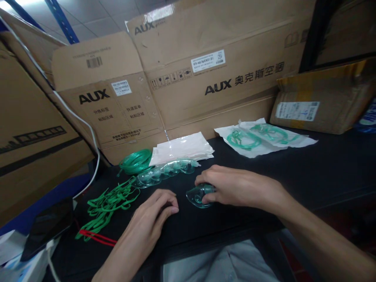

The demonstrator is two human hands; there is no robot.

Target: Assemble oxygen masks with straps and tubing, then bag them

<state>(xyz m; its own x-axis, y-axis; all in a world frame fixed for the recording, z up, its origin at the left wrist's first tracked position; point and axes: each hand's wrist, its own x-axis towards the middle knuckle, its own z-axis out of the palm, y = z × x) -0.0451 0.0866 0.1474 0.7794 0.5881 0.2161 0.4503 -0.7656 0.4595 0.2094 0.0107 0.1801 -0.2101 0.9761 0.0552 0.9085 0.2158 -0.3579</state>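
My right hand [219, 184] is closed around a clear oxygen mask [196, 196], low over the black tabletop. Its fingers hide part of the mask's connector end. My left hand [158, 207] rests on the table to the left of the mask, fingers curled and thumb against them, with nothing visible in it. Behind both hands lies a row of nested clear masks [164, 172]. A heap of green elastic straps [113, 203] is left of my left hand, with a red band [96, 237] at its near edge.
Coiled green tubing [135, 160] and a stack of white pouches [183, 149] lie behind the masks. Packed tubing sets [249, 137] are at back right. Cardboard boxes [220, 78] wall off the rear. A black phone [48, 225] with a white cable is at left.
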